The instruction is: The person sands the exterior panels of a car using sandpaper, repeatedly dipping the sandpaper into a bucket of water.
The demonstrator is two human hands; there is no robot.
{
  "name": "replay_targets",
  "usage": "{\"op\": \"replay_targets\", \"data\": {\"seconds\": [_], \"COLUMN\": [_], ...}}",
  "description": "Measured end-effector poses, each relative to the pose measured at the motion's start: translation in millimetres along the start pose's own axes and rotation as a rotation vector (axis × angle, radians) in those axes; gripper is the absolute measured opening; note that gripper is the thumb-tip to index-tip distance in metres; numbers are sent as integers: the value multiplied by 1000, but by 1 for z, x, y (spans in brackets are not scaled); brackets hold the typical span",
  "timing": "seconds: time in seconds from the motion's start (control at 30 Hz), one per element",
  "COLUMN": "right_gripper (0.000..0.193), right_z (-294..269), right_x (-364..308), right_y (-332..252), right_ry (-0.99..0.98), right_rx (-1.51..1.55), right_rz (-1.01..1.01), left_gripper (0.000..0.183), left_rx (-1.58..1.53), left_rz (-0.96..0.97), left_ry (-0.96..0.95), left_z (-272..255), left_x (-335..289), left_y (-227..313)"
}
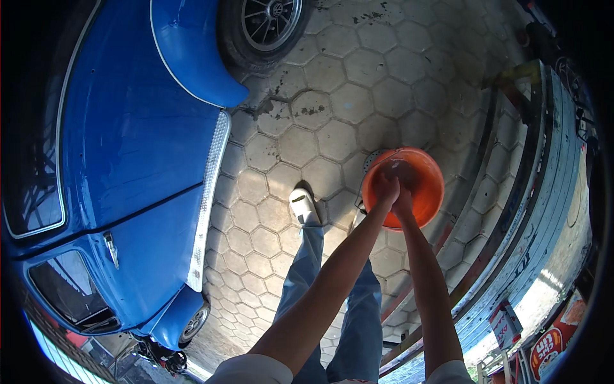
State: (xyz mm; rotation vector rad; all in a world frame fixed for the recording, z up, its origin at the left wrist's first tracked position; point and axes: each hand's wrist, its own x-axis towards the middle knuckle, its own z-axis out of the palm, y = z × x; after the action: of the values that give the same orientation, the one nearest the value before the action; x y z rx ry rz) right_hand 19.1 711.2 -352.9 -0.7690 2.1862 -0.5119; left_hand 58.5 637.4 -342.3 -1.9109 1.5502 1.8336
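Note:
An orange bucket [435, 187] stands on the paving in front of me, right of my feet. Both my arms reach down over it. My left hand [385, 189] and my right hand [402, 201] are close together at its mouth, fingers drawn in. Just beyond them, inside the bucket, a dark brownish patch [404, 171] shows; whether it is a wet cloth or murky water I cannot make out. What lies between my fingers is hidden.
A blue car [141, 153] with a ridged silver running board [211, 192] fills the left side. Its wheel [272, 25] is at the top. Hexagonal paving [297, 146] lies between the car and a long, worn pale-blue bench [543, 205] on the right. My white shoe [302, 203] is beside the bucket.

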Motion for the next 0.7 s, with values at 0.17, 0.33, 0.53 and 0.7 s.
{"op": "replay_targets", "data": {"seconds": [0.17, 0.33, 0.53, 0.7], "right_gripper": [38, 37, 50, 49], "right_z": [-37, -79, -54, -22], "right_x": [-28, -76, -77, -22], "right_y": [-24, -42, -151, -214], "right_ry": [66, 309, 369, 243], "right_rx": [837, 1213, 1215, 1060], "right_rz": [498, 349, 362, 171], "left_gripper": [60, 53, 39, 43], "left_rx": [-209, -547, -538, -647], "left_rz": [-7, 220, 164, 199], "left_ry": [-283, -379, 133, 288], "left_z": [-49, -144, -291, -369], "left_x": [-58, -102, -93, -82], "left_y": [22, 34, -30, -69]}}
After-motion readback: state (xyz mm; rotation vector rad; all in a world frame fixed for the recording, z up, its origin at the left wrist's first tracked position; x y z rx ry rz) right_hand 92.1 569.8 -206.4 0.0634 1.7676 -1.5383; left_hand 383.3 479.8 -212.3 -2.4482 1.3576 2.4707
